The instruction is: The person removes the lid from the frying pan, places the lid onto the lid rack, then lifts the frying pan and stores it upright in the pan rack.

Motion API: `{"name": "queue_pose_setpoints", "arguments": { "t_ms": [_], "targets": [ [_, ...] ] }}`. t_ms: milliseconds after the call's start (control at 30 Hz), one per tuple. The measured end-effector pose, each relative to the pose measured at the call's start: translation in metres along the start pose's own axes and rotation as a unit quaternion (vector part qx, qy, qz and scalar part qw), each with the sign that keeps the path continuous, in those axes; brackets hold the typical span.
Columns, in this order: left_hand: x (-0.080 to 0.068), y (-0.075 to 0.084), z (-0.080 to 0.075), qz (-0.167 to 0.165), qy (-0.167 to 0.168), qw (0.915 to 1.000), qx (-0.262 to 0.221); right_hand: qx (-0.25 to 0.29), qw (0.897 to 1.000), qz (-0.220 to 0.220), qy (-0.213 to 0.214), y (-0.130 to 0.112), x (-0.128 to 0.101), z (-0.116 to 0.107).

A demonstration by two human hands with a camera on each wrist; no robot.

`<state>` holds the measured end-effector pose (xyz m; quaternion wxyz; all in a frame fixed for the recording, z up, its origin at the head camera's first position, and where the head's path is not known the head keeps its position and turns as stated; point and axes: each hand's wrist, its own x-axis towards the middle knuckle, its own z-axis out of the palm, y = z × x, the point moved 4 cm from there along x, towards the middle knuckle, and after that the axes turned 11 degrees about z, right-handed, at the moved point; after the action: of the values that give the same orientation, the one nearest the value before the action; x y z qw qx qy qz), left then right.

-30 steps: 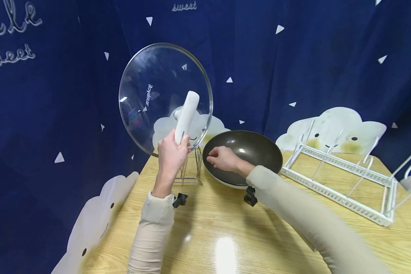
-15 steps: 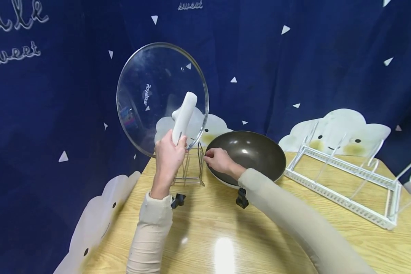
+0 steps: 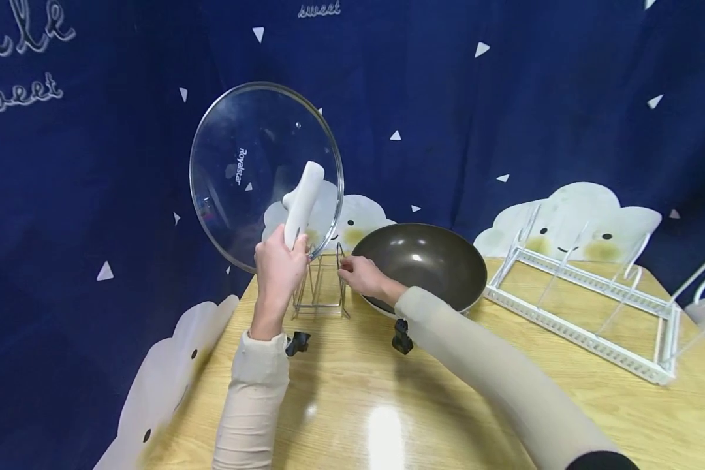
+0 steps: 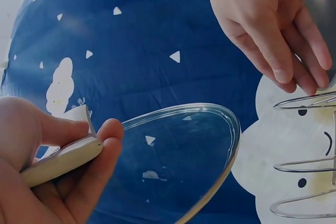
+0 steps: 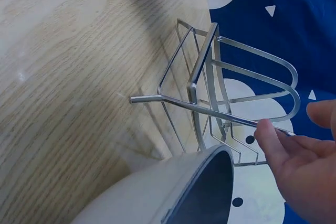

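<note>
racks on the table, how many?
2. A small wire rack stands at the left, beside the pan, with the right hand at it. A long white rack lies on the right.

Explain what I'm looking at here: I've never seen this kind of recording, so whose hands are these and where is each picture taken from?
There is no machine: a person works with two bare hands and wears three cameras. The wide picture comes from the head, looking down over a wooden table. The other two come from the wrists, so each shows its own hand close up. The left hand grips the white handle of a glass lid, held up on edge above the table. The right hand has its fingers at the top wire of a small wire rack. Beside that rack stands a dark pan, and further right lies a long white rack.
</note>
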<state>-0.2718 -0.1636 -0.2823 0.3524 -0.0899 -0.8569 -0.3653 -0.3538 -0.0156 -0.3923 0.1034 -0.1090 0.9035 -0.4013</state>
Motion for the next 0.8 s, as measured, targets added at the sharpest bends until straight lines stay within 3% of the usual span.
{"name": "queue_pose_setpoints", "arguments": {
  "t_ms": [267,467,800],
  "targets": [
    [-0.003,-0.006,0.005,-0.015,-0.002,0.9999,-0.002,-0.018,1.0,-0.001,0.014,0.001,0.004,0.003],
    [-0.004,-0.01,0.006,-0.012,-0.008,0.9992,0.036,-0.008,1.0,0.008,0.028,0.001,0.011,0.008],
    [-0.004,-0.011,0.012,-0.021,-0.026,0.9974,0.065,-0.004,0.995,0.035,0.092,0.003,0.019,0.007]
  ]
}}
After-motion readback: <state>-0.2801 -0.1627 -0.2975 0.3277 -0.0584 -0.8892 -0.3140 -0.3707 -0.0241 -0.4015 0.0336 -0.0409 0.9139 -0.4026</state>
